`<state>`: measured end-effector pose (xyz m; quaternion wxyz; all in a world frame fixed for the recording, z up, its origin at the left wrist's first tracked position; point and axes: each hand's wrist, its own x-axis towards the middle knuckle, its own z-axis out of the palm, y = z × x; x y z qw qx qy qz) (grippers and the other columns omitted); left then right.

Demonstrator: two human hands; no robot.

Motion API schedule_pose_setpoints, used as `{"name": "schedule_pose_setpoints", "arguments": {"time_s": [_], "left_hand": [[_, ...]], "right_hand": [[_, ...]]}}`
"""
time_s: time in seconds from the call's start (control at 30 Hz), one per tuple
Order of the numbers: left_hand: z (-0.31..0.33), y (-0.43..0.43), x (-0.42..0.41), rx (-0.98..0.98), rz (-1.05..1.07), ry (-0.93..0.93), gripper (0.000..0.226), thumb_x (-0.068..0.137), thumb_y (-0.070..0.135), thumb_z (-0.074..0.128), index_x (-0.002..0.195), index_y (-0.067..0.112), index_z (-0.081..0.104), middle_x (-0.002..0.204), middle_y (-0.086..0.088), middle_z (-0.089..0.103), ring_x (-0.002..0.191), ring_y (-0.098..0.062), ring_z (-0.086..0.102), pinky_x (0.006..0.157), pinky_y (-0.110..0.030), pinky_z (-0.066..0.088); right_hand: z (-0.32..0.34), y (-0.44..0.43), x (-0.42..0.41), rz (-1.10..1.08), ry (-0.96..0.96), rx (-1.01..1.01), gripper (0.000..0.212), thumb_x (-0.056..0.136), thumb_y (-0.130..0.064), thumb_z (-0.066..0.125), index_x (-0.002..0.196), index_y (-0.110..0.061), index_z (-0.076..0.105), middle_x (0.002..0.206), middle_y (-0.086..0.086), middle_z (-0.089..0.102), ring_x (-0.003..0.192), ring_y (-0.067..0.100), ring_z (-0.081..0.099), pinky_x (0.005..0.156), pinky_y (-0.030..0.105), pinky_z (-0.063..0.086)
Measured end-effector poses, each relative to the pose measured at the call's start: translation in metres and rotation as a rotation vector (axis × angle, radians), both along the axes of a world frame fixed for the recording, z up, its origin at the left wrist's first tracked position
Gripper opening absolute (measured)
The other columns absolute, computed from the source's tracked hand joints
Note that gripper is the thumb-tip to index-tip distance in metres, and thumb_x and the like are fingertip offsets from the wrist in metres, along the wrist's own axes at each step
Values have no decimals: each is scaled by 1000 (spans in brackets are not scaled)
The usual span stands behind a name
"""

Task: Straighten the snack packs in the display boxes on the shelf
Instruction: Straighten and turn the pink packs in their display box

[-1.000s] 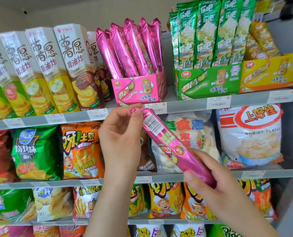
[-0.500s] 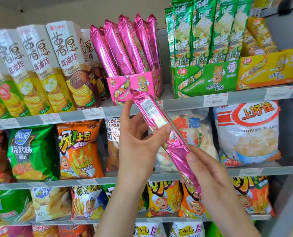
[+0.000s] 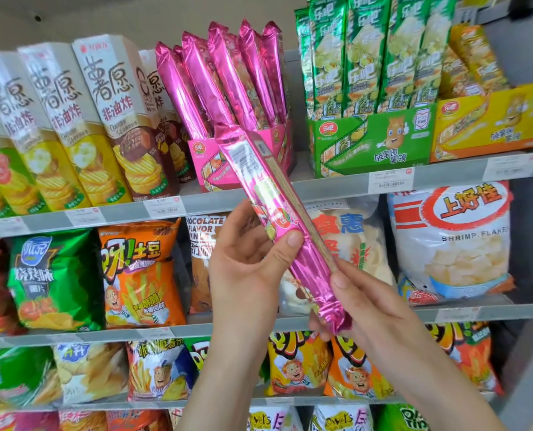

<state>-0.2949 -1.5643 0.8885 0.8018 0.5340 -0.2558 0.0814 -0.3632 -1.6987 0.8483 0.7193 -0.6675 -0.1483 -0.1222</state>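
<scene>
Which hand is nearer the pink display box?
Left. Left hand grips the pink pack mid-length, below the pink display box; right hand holds its bottom end, lower and farther right.

I stand in a shop, at its snack section: grey metal shelves (image 3: pixel 336 185) carry printed price labels (image 3: pixel 390 180) on their front edges, and crisp bags (image 3: pixel 141 275), tall cartons (image 3: pixel 113 113) and branded display boxes (image 3: pixel 371 141) face me in repeated rows.

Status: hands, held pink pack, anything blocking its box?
Hands: left hand grips pink pack mid-length, right hand holds its lower end. Pack tilted, top end before pink display box, not in it. There boxed pink packs lean left; no other obstruction seen.
</scene>
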Motion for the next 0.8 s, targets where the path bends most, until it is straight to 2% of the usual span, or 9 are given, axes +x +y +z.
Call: {"name": "schedule_pose_setpoints", "arguments": {"time_s": [0.07,0.17,0.3,0.37,0.5,0.53,0.6,0.7,0.8], "left_hand": [[0,-3,1,-20,43,-15,61,67,24,81,123,31,58,96,-6,76,84,-18,70,75,-35,59],[-5,-9,-1,24,66,-63,64,73,17,77,131,27,52,106,-5,73,99,-19,69,80,-30,56],[-12,-16,-9,105,45,-122,77,76,13,77,143,24,40,132,-3,61,121,-18,59,85,-24,52],[-15,-17,-12,117,23,-150,83,76,11,78,145,27,36,134,-1,59,119,-15,60,84,-26,53],[-20,-14,-15,230,66,-199,77,76,32,77,144,32,41,124,1,63,111,-22,62,88,-50,53],[-21,-13,-15,250,93,-199,74,77,34,77,143,31,44,118,0,65,106,-25,62,88,-52,52],[-21,-11,-14,258,117,-201,68,79,29,75,141,29,48,104,-1,66,91,-28,60,80,-42,54],[-14,-6,-12,232,18,-164,61,83,20,71,141,26,50,100,0,68,84,-24,62,72,-24,52],[-9,-2,-11,270,-117,-134,41,87,32,68,127,25,62,104,3,71,96,-16,68,79,-24,54]], "right_hand": [[-3,5,4,-47,-6,-50,43,83,-67,55,122,-52,59,95,-1,70,69,9,60,63,24,52],[-4,4,8,-114,-72,-16,42,88,-66,51,123,-45,61,82,5,62,64,8,53,59,22,47],[-4,9,14,-130,-91,115,48,86,-71,52,121,-41,64,96,6,69,70,11,57,61,31,47],[-3,9,15,-141,-82,156,49,84,-71,54,119,-39,66,99,6,70,73,15,58,60,33,46],[2,11,14,-190,-106,179,48,85,-69,54,121,-40,64,104,-1,73,80,16,62,60,26,50],[2,12,13,-193,-104,179,48,84,-68,55,123,-41,63,107,-1,73,80,16,64,61,26,51],[2,10,11,-190,-77,211,49,80,-68,59,123,-45,62,111,-2,72,82,15,69,65,31,54],[6,10,8,-286,-192,-2,35,94,-50,51,128,-49,57,112,-9,69,88,6,67,71,23,56],[7,9,8,-514,-335,-283,45,94,-30,56,138,-36,51,114,-16,61,100,6,63,77,15,52]]}}
